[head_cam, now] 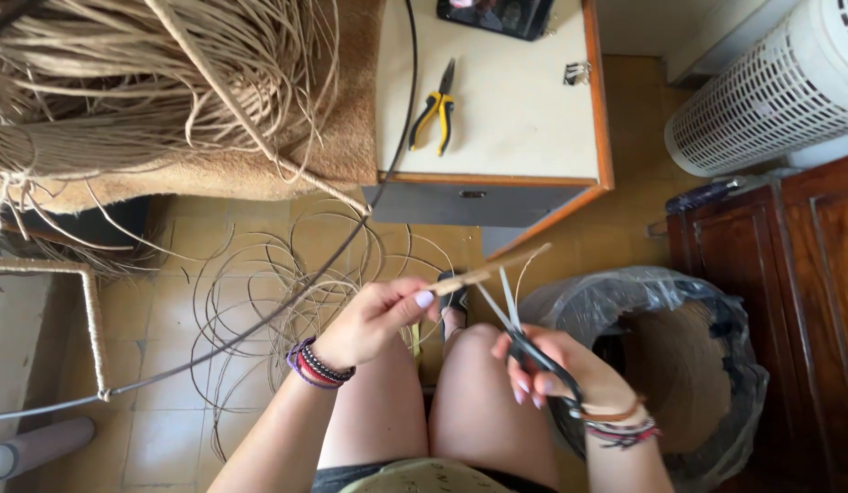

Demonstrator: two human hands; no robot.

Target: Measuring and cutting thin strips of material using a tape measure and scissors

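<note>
Head view: you sat above bare knees and a tiled floor.
Strip: a flat, pale tan cane strip (492,269) slanted up toward two o'clock, over your knees.
Left hand: your left hand (374,319) pinched the strip's lower end.
Right hand: your right hand (556,365) gripped black-handled scissors (515,319), blades parted at the strip.
Pliers: yellow-handled pliers (436,114) lay on the table (524,137) at twelve o'clock.

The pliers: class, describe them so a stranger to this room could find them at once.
Start at the cream-topped table with the orange edge, beyond the person's knees. The pliers lie alone near the middle of its top, closed. Their yellow-and-black handles set them apart from the black-handled scissors in the right hand.
</note>
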